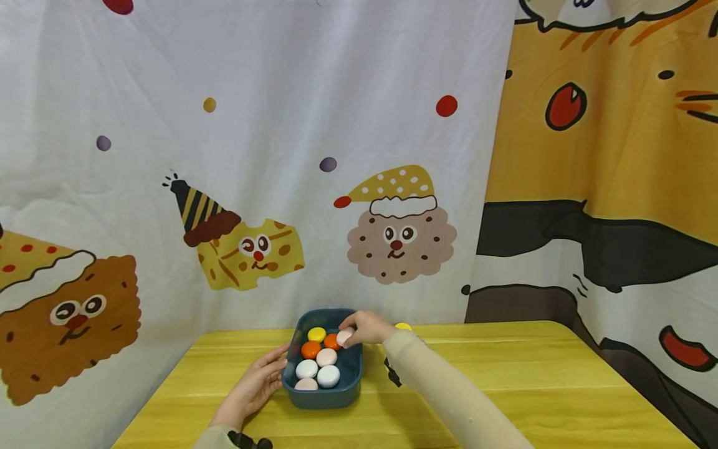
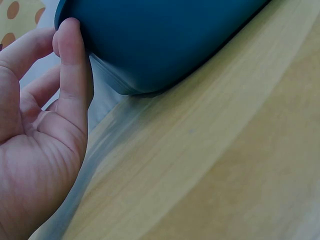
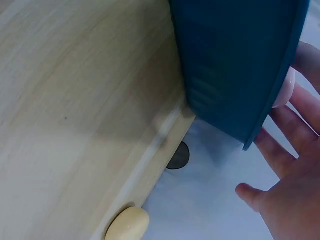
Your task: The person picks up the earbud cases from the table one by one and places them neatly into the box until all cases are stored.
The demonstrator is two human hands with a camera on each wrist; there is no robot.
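Observation:
A blue-grey rectangular box (image 1: 324, 400) stands on the table, also seen as a dark teal wall (image 2: 165, 40) in the left wrist view. My left hand (image 1: 255, 383) touches its left side, with the fingers lightly bent against the wall near the rim. Over the box's far right corner, my right hand (image 1: 367, 327) pinches a pale pink rounded piece (image 1: 344, 337), partly hidden by the rim in the right wrist view. Inside lie a yellow piece (image 1: 316, 335), orange pieces (image 1: 311, 350), white pieces (image 1: 328, 376) and other pale pink pieces (image 1: 326, 357).
Another yellow rounded piece (image 3: 128, 225) lies by the table's far edge, right of the box, partly behind the right forearm in the head view. The wood-grain table (image 1: 533, 386) extends to both sides. Behind it hangs a printed curtain (image 1: 269, 62).

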